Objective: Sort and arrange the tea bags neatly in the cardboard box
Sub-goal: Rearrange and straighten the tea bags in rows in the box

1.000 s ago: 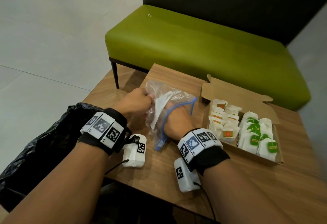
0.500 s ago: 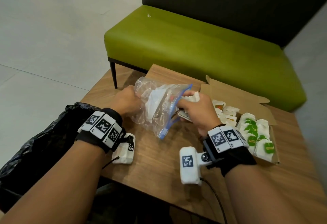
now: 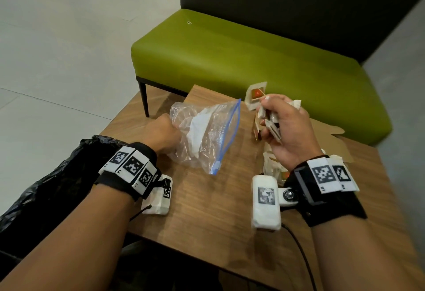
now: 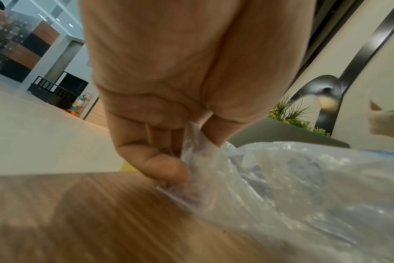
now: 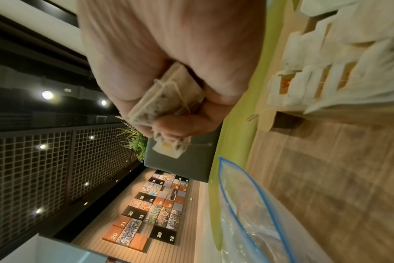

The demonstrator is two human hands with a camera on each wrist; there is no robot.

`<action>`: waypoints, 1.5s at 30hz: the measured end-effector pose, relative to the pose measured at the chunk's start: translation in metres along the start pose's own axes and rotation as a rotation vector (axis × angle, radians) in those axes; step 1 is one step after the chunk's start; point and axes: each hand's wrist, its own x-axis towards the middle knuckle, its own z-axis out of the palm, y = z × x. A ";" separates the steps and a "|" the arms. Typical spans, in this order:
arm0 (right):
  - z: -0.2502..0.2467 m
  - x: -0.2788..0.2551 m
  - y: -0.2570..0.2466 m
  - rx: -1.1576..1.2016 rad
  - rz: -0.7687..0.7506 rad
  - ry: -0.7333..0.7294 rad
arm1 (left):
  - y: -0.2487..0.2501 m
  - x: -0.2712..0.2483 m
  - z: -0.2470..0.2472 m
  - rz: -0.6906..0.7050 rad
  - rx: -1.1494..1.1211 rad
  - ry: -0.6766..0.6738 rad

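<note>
A clear zip bag (image 3: pixel 204 134) with a blue zipper lies on the wooden table, its mouth facing right and something white still inside. My left hand (image 3: pixel 169 133) grips the bag's closed end; in the left wrist view thumb and fingers pinch the crumpled plastic (image 4: pixel 192 160). My right hand (image 3: pixel 268 121) is raised above the table and holds a bunch of tea bags (image 3: pixel 257 97) with red-orange tags, also seen in the fist (image 5: pixel 167 101). The cardboard box (image 3: pixel 331 133) sits behind and under that hand, mostly hidden. Rows of white tea bags (image 5: pixel 322 67) stand in it.
A green bench (image 3: pixel 253 60) runs along the table's far side. A black plastic bag (image 3: pixel 46 187) hangs off the table's left edge under my left forearm. Bare wooden tabletop (image 3: pixel 207 210) lies between my wrists.
My right hand has come out of the zip bag with a bunch of tea bags and has risen to the right, over the box. The left hand has kept hold of the bag.
</note>
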 end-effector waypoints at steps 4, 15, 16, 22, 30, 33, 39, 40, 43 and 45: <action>-0.006 -0.002 -0.009 0.019 -0.025 -0.031 | 0.006 -0.001 0.000 -0.003 -0.033 -0.025; -0.045 -0.012 -0.015 -0.005 -0.064 -0.072 | 0.057 -0.033 -0.008 0.213 0.105 0.486; -0.050 -0.013 -0.015 -0.002 -0.063 -0.077 | 0.066 -0.038 -0.008 0.267 0.067 0.551; -0.086 -0.020 -0.010 0.078 -0.038 -0.083 | 0.134 -0.083 0.009 0.704 -0.094 0.333; -0.140 -0.033 -0.002 0.261 -0.003 -0.120 | 0.177 -0.097 0.068 0.624 -0.352 -0.225; -0.148 -0.033 0.001 0.237 0.003 -0.146 | 0.185 -0.099 0.082 0.609 -0.447 -0.245; -0.150 -0.032 -0.001 0.161 -0.034 -0.119 | 0.190 -0.099 0.098 0.587 -0.504 -0.146; -0.151 -0.032 0.000 0.162 -0.034 -0.108 | 0.191 -0.098 0.100 0.585 -0.505 -0.125; -0.155 -0.032 0.004 0.181 -0.024 -0.090 | 0.190 -0.092 0.102 0.536 -0.553 -0.093; -0.157 -0.032 0.006 0.184 -0.021 -0.090 | 0.188 -0.089 0.102 0.488 -0.610 -0.082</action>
